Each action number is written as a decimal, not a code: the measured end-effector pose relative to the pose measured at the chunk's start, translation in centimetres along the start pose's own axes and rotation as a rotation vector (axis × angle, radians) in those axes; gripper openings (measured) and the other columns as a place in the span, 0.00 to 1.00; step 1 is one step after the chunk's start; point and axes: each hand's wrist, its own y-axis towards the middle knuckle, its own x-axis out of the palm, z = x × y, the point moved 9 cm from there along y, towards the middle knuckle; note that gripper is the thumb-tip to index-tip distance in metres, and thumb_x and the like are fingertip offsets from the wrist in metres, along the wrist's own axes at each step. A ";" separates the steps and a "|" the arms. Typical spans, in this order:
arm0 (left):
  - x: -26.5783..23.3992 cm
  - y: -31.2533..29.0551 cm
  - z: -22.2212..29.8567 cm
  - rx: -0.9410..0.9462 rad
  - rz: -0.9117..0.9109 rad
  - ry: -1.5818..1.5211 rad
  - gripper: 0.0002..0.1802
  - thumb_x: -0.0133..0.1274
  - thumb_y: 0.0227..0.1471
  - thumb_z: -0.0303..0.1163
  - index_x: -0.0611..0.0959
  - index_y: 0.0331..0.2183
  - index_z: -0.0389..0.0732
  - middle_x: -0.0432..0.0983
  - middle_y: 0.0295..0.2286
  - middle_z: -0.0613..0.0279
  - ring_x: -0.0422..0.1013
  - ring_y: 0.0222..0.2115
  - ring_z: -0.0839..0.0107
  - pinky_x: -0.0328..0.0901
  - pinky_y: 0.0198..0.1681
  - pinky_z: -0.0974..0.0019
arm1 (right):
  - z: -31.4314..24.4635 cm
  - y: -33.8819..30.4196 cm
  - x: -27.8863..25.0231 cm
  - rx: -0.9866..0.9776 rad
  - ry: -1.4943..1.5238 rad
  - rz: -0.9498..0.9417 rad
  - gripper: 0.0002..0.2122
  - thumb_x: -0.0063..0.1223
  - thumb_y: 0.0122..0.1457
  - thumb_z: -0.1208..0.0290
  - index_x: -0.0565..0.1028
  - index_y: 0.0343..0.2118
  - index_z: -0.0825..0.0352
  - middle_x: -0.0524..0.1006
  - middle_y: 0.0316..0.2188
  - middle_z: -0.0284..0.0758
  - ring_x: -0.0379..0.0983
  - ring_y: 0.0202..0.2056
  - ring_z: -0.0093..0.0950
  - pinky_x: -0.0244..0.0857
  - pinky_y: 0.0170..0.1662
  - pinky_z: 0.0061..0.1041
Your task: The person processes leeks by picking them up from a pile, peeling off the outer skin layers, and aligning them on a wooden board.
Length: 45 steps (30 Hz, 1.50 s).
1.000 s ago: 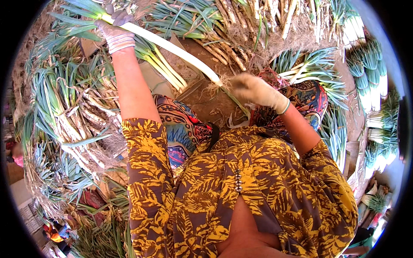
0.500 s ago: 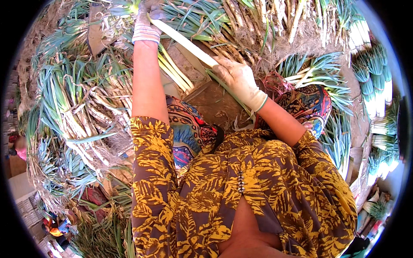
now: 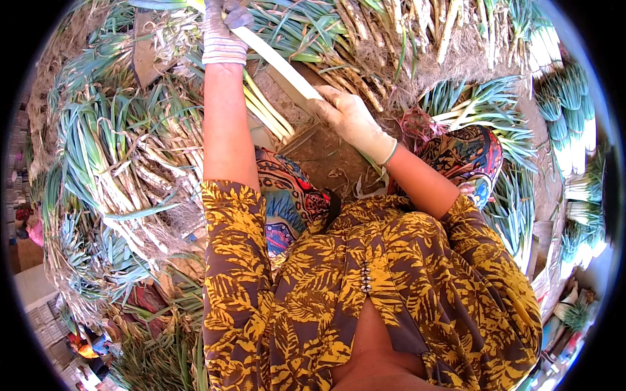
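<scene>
Both my hands wear gloves. At the top, my left hand (image 3: 225, 26), in a grey-and-white glove, is closed round a long green onion (image 3: 274, 62) where its white stalk meets the leaves. My right hand (image 3: 350, 120), in a pale glove, closes on the lower end of the same stalk, so the tip is hidden by the fingers. The stalk slants down from left to right and looks smooth and white. Below it, a few peeled green onions (image 3: 270, 111) lie on the ground beside my left forearm.
Unpeeled green onions (image 3: 130, 169) with dry roots are heaped at the left, and more (image 3: 365, 32) lie across the top. Cleaned ones (image 3: 466, 111) rest by my right knee. Tied bundles (image 3: 564, 117) stand at the far right. Red string (image 3: 420, 127) lies near my right wrist.
My right hand has shifted slightly left, and the green onion's leaves now reach further left. The green strip that hung beneath my right hand is no longer there.
</scene>
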 end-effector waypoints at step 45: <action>3.2 -1.3 -4.3 0.162 0.283 0.485 0.27 0.56 0.57 0.46 0.73 0.53 0.42 0.65 0.27 0.68 0.62 0.21 0.79 0.61 0.19 0.77 | 3.3 2.5 -3.0 -0.079 0.155 -0.002 0.11 0.58 0.57 0.66 0.79 0.41 0.65 0.81 0.34 0.37 0.77 0.37 0.27 0.70 0.42 0.26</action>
